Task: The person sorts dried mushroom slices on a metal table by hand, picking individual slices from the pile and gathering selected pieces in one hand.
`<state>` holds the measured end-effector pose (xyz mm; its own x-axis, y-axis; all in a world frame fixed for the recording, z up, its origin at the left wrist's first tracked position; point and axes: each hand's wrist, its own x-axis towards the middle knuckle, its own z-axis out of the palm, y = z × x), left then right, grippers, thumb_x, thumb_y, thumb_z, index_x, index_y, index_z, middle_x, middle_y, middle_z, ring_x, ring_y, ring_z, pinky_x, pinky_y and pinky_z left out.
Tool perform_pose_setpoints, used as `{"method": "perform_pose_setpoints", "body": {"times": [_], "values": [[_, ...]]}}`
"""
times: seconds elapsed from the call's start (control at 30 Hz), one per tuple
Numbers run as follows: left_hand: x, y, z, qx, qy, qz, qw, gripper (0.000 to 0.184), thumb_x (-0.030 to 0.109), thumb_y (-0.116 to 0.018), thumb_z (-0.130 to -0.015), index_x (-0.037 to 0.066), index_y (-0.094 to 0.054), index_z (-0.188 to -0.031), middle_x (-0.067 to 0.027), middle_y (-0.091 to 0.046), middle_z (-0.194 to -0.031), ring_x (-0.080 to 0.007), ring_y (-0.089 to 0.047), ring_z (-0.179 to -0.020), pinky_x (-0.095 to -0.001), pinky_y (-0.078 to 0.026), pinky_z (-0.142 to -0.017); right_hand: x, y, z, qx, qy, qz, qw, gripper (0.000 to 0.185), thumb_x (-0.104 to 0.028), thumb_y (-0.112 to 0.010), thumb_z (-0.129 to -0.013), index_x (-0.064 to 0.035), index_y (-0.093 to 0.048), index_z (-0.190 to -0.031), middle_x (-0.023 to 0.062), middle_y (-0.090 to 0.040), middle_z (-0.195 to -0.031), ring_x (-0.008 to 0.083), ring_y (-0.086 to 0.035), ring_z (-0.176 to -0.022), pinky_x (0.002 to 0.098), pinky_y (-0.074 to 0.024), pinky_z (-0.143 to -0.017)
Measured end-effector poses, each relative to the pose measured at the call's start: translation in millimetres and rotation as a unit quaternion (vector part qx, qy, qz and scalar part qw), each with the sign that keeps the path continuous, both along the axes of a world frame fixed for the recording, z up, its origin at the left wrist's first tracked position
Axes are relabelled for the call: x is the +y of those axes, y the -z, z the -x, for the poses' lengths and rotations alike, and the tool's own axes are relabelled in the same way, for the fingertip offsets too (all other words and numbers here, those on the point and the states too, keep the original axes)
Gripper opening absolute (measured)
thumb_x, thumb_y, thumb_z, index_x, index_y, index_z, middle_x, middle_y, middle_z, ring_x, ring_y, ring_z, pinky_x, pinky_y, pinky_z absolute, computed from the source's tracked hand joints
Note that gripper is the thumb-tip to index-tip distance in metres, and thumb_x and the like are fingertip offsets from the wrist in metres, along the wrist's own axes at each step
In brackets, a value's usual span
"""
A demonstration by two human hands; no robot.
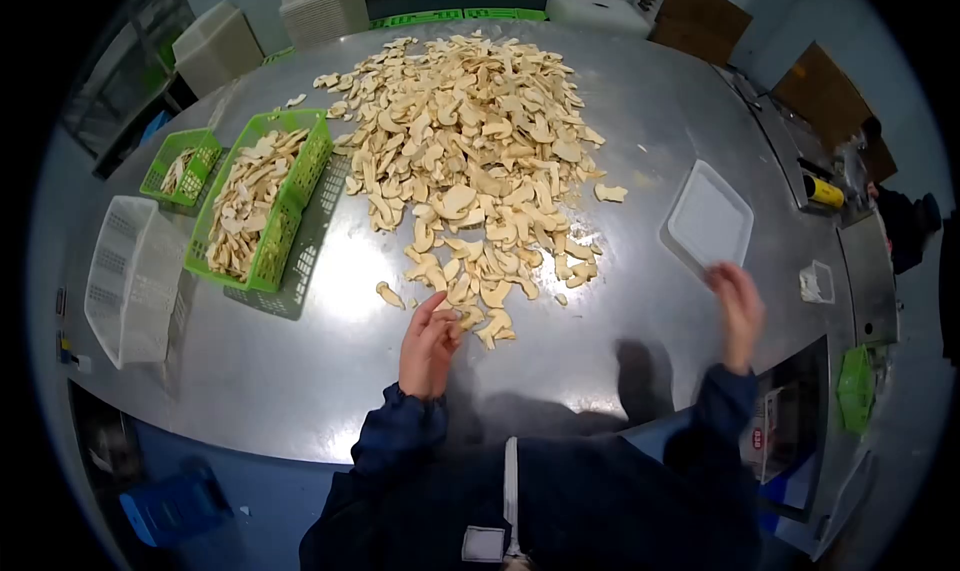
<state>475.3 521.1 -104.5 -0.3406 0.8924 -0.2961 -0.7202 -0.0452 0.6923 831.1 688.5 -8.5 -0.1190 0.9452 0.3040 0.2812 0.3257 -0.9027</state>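
Observation:
A big heap of pale sliced mushrooms (480, 121) spreads over the steel table and narrows toward me. My left hand (430, 353) is at the heap's near tip, beside a few loose slices. Its index finger is stretched out, the others are partly bent, and I see nothing held in it. To the right, my right hand (738, 316) is at the near edge of a white tray (710, 216). Its fingers are smeared by motion, so I cannot tell whether they touch the tray. No mushrooms lie in the tray.
At the left stand a large green basket (268, 263) and a small green basket (206, 151), both with mushroom slices, and a white perforated basket (130, 281). Stacked white trays (325, 9) stand at the back. A small clear container (816, 283) sits at the right.

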Motion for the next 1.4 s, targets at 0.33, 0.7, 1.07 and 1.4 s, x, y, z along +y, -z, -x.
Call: {"method": "perform_pose_setpoints", "body": {"times": [0.33, 0.7, 1.07, 1.4], "values": [[12, 3, -22, -0.064, 0.05, -0.001, 0.997, 0.041, 0.008, -0.048, -0.088, 0.003, -0.041, -0.128, -0.0016, -0.054, -0.096, -0.0093, -0.049, -0.076, -0.0236, -0.042, -0.071, 58, 105, 234, -0.461, -0.051, -0.077, 0.882, 0.031, -0.032, -0.057, -0.083, -0.0026, -0.063, -0.075, 0.0172, -0.062, -0.067, 0.0339, -0.061, -0.059, 0.0438, -0.0487, -0.056], [12, 29, -13, -0.131, 0.095, -0.045, 0.986, 0.045, 0.014, -0.051, -0.091, 0.003, -0.038, -0.132, -0.0056, -0.054, -0.108, -0.0126, -0.051, -0.091, -0.0253, -0.043, -0.081, 49, 125, 230, -0.297, -0.055, -0.05, 0.952, 0.02, -0.023, -0.062, -0.078, -0.0031, -0.062, -0.081, 0.0131, -0.062, -0.064, 0.0283, -0.061, -0.059, 0.0363, -0.0458, -0.052], [14, 30, -12, -0.254, 0.026, -0.089, 0.963, 0.04, 0.03, -0.043, -0.096, 0.011, -0.04, -0.13, -0.0073, -0.05, -0.122, -0.0205, -0.048, -0.111, -0.0397, -0.04, -0.096, 31, 88, 246, -0.358, -0.166, -0.025, 0.918, 0.03, -0.029, -0.066, -0.076, -0.003, -0.062, -0.092, 0.0116, -0.06, -0.066, 0.0263, -0.059, -0.061, 0.0344, -0.0447, -0.054], [14, 33, -18, -0.36, 0.111, -0.054, 0.925, 0.045, 0.036, -0.035, -0.098, 0.005, -0.041, -0.13, -0.0081, -0.055, -0.107, -0.0178, -0.051, -0.094, -0.0349, -0.044, -0.083, 18, 76, 213, -0.102, -0.268, 0.28, 0.916, 0.009, -0.008, -0.062, -0.08, 0.0003, -0.062, -0.085, -0.0012, -0.057, -0.063, 0.0051, -0.052, -0.056, 0.02, -0.0397, -0.05]]}}
